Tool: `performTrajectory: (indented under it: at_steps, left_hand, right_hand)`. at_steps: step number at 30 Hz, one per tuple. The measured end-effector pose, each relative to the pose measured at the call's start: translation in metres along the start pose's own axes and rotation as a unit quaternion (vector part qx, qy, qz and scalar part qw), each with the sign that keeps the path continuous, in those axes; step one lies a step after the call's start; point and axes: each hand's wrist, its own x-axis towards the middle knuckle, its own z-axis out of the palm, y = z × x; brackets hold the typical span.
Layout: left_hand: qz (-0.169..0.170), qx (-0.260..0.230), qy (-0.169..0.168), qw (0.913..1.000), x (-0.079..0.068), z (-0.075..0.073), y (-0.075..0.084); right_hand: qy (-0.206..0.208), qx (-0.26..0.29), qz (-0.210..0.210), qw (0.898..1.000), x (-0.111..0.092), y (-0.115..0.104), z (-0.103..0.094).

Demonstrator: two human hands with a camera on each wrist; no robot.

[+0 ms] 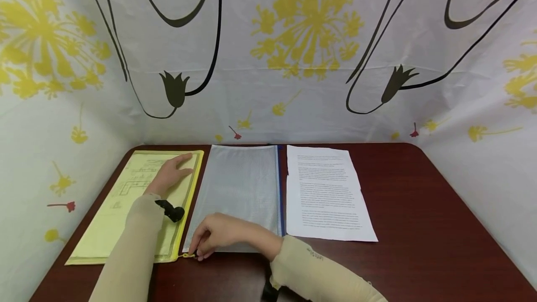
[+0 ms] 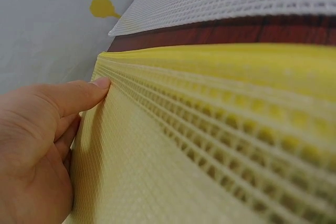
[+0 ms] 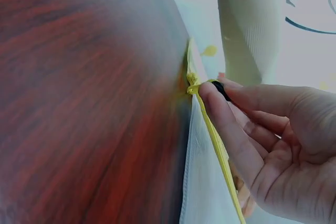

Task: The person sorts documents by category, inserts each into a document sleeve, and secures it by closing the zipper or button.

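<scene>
A yellow mesh zipper pouch (image 1: 94, 232) lies at the left of the table, with a sheet of drawings showing through it. My left hand (image 1: 169, 175) rests on its far part, fingers extended toward the zipper edge; in the left wrist view the thumb lies on the mesh near the far corner. At the pouch's near right corner, my right hand (image 1: 222, 229) pinches a small black zipper pull (image 3: 220, 89) between thumb and finger. A knotted yellow cord (image 3: 193, 85) runs from the pull. The right forearm crosses over a pale mesh pouch (image 1: 241, 181) with a blue zipper edge.
Right of the pale pouch lies a white printed sheet (image 1: 325, 190) with uneven edges. The dark red wooden table (image 1: 419, 209) extends to the right. A patterned cloth (image 1: 268, 120) hangs around the table's back and sides.
</scene>
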Motion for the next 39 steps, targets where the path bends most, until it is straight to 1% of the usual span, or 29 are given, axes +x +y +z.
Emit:
performTrajectory:
  at_steps: [4, 9, 15, 22, 29, 34, 39]
  left_hand:
    - [0.002, -0.007, -0.003, 1.0, 0.002, 0.0, -0.002]
    - [0.004, -0.001, -0.004, 1.0, 0.004, 0.0, -0.002]
    - [0.006, 0.01, 0.0, 0.9999, 0.003, 0.0, -0.002]
    - [-0.007, -0.002, -0.008, 0.9999, 0.002, -0.001, -0.007]
    - [0.004, 0.003, -0.008, 1.0, 0.0, -0.002, 0.0]
    - [0.01, 0.016, -0.01, 0.9998, 0.001, -0.001, 0.003]
    - [0.019, 0.023, -0.02, 0.9994, 0.003, -0.001, 0.0]
  right_hand:
    - [0.025, 0.014, -0.001, 1.0, -0.001, 0.004, -0.004]
    - [0.038, 0.017, 0.0, 0.999, -0.003, 0.01, -0.007]
    - [0.041, 0.021, 0.001, 0.999, -0.006, 0.012, -0.008]
    - [0.037, 0.039, 0.002, 0.999, -0.011, 0.014, -0.009]
    - [0.045, 0.05, -0.001, 0.998, -0.02, 0.018, -0.018]
    - [0.058, 0.042, -0.004, 0.997, -0.027, 0.022, -0.026]
    - [0.072, 0.009, -0.006, 0.997, -0.034, 0.023, -0.033]
